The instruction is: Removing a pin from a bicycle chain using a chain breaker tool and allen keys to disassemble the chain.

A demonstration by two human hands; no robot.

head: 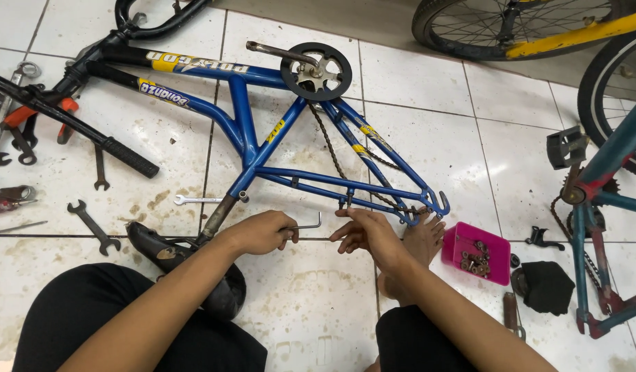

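A blue bicycle frame (263, 148) without wheels lies on its side on the white tiled floor, with a black chainring (316, 71), a loose chain (338, 162) and a black saddle (183, 265) near my knees. My left hand (259, 233) is shut on a bent metal hex key (307, 224) just below the lower frame tube. My right hand (365, 231) pinches a small fitting on the lower rear stay (349, 201), its fingers close to the key's tip. My bare foot (422, 241) rests under the rear dropouts (431, 204).
Several spanners (92, 225) and pliers (8, 198) lie on the tiles at left, and one silver spanner (197, 200) rests beside the frame. A pink tray (476, 253) of small bolts sits at right. Other bicycles (607, 179) stand at right and top right.
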